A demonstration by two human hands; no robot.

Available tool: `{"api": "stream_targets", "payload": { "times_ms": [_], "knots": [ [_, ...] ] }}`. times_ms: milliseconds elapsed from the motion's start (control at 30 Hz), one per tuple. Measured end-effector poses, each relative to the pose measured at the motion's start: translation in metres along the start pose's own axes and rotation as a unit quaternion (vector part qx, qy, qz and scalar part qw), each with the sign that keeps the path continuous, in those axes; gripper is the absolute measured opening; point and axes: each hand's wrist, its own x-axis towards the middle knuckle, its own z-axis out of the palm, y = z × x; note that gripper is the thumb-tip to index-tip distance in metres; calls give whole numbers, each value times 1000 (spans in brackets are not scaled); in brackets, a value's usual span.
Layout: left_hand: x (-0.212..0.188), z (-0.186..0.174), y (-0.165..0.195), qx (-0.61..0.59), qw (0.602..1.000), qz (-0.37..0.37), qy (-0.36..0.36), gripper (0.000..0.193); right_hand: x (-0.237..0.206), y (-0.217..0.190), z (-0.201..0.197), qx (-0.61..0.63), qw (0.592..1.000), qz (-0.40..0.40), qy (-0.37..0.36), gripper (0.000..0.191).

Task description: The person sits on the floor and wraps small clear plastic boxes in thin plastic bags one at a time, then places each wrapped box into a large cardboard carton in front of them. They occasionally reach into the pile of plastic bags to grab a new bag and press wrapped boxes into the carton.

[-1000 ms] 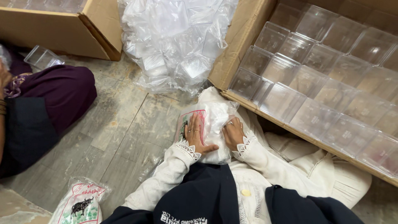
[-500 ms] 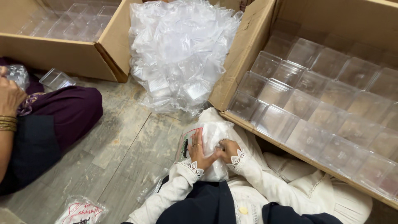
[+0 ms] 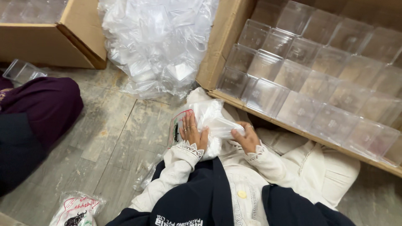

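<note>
The left hand (image 3: 191, 133) lies flat, fingers spread, on a white bag (image 3: 201, 121) in the lap, pressing it and gripping nothing. The right hand (image 3: 247, 137) closes around the end of a clear tube (image 3: 224, 127) that pokes out of the bag. The tube's long axis runs roughly level, from the left hand's fingertips across to the right palm, its held end pointing right. Just beyond the right hand the cardboard edge of a box (image 3: 228, 37) of clear cases (image 3: 293, 79) hems it in closely. Ahead of both hands sits a heap of clear wrap (image 3: 155, 46). Bare floor (image 3: 113, 138) opens to the left of the left hand, up to another person's dark knee (image 3: 42, 104)
</note>
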Motion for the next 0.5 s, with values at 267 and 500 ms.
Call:
{"api": "stream_targets", "payload": {
  "times_ms": [267,500],
  "knots": [
    [-8,-19,20,77,989,120,-39,111,6,-32,-8,-133,991,-23,-8,21],
    [-2,-18,25,106,982,82,-133,122,-47,-42,-75,-82,991,14,102,25]
  ]
}}
